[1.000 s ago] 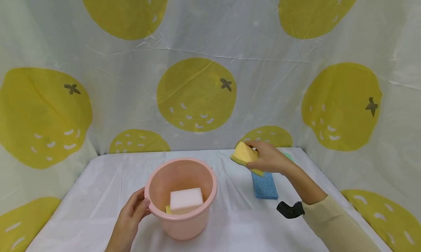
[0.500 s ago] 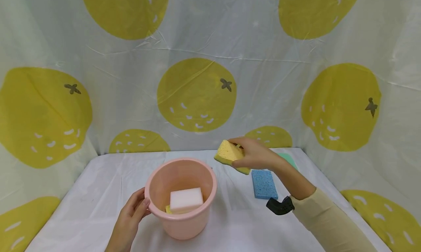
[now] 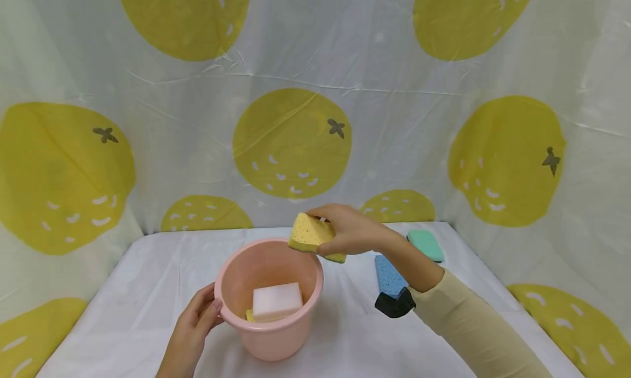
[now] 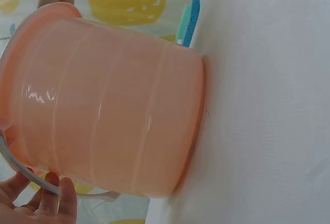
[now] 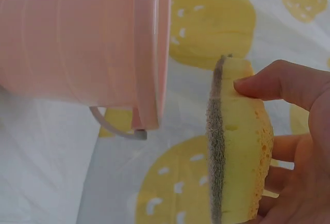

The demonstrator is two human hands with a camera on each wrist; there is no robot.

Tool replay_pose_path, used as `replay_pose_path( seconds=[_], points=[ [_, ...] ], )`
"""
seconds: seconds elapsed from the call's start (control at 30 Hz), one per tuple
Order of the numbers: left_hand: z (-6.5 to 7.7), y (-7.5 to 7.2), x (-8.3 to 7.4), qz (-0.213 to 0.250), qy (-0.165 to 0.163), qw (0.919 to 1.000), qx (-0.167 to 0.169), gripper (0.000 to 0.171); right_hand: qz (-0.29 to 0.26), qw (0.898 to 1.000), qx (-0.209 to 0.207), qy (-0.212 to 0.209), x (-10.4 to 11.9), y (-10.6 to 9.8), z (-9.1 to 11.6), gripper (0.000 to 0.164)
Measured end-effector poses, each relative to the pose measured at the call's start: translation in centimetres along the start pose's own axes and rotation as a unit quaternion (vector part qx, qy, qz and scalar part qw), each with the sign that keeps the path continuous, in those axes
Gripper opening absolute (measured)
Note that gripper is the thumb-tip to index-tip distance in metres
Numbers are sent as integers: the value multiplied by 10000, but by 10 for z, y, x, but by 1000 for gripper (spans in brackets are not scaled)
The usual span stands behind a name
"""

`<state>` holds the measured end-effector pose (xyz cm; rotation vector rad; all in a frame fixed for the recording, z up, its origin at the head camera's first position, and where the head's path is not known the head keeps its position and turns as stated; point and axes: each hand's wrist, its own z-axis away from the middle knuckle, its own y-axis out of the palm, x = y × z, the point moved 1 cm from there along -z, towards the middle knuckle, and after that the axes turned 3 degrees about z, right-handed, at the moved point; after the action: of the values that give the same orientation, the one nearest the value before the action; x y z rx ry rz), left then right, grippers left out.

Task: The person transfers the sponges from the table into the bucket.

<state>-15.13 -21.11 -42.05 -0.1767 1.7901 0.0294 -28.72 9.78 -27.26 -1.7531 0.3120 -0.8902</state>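
Note:
A pink bucket (image 3: pixel 276 339) stands on the white-covered table, holding a white sponge block (image 3: pixel 277 301) with a bit of something yellow (image 3: pixel 250 315) beneath it. At its left rim my left hand (image 3: pixel 194 323) grips the edge; in the left wrist view those fingers are by the grey handle (image 4: pixel 36 179). My right hand (image 3: pixel 352 230) pinches a yellow sponge (image 3: pixel 310 234) between thumb and fingers, above the bucket's right back rim. The right wrist view shows a grey scouring layer (image 5: pixel 216 141) on this sponge and the bucket's rim (image 5: pixel 152 53) beside it.
A blue sponge (image 3: pixel 388 274) lies on the table right of the bucket, partly behind the right forearm. Farther back is a mint-green sponge (image 3: pixel 425 245). White cloth (image 3: pixel 394 148) printed with yellow fruit encloses the table at the back and sides.
My right hand has carried the yellow sponge leftward, from above the blue sponge to the bucket's rim. The green sponge has come into fuller view. My left hand stays at the rim.

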Motion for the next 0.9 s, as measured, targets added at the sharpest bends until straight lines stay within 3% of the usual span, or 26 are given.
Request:
replay_pose_path(
  seconds=[0.47, 0.77, 0.9],
  points=[
    [1, 1, 0, 83, 133, 9999, 21, 41, 505, 9950, 449, -729, 23, 19, -33, 66],
    [-1, 1, 0, 42, -275, 9996, -14, 46, 746, 9905, 596, -993, 33, 29, -48, 64],
    [-2, 1, 0, 60, -290, 9996, -3, 46, 810, 9893, 643, -1032, 38, 31, -51, 66]
  ],
)
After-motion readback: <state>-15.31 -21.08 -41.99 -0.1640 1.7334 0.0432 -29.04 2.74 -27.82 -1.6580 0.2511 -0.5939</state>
